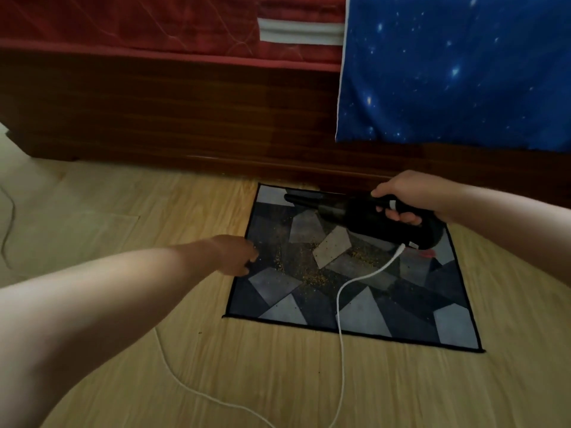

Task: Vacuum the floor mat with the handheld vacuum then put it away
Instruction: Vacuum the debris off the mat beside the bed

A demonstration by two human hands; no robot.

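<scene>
A square floor mat (401,310) with grey and dark blue triangles lies on the wooden floor beside the bed. Yellowish crumbs (312,278) are scattered across its middle. My right hand (408,196) grips the handle of a black handheld vacuum (346,211), which hovers over the mat's far part with its nozzle pointing left. A white cable (340,319) runs from the vacuum's rear across the mat toward me. My left hand (234,254) rests at the mat's left edge, fingers curled down onto it; whether it pinches the edge I cannot tell.
A dark wooden bed frame (185,118) runs along the far side, with a red mattress (154,23) on top and a blue starry sheet (457,69) hanging at the right. Light wood flooring (123,211) surrounds the mat. A thin grey cord (7,230) lies at far left.
</scene>
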